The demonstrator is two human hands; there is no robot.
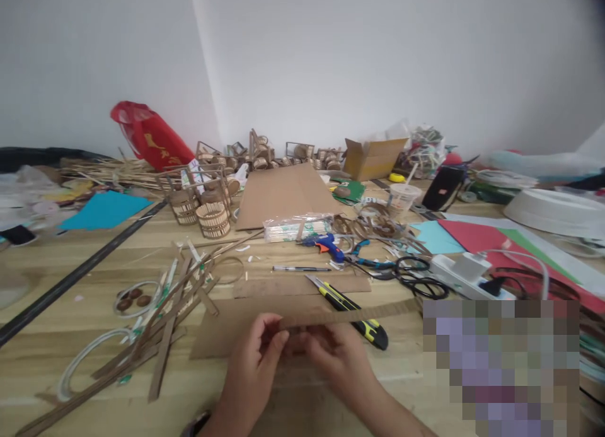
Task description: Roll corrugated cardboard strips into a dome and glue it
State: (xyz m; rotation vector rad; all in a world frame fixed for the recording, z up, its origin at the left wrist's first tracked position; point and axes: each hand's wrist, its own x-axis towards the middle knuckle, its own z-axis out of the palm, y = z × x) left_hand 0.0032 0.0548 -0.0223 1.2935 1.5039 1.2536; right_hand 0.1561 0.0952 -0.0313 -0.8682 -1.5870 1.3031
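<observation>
I see the left hand [258, 355] and right hand [338, 355] holding the strip [373, 312] between narrowed fingers; even, gentle pressure should avoid creasing it.

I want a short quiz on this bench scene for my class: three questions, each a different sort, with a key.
1. Which tool lies nearest the right hand? A: glue gun; B: utility knife; C: pen.
2. True or false: the red bag is in the left half of the picture.
3. Fill in the colour: the left hand holds one end of a ____ strip.

Key: 1. B; 2. True; 3. Brown.
</observation>
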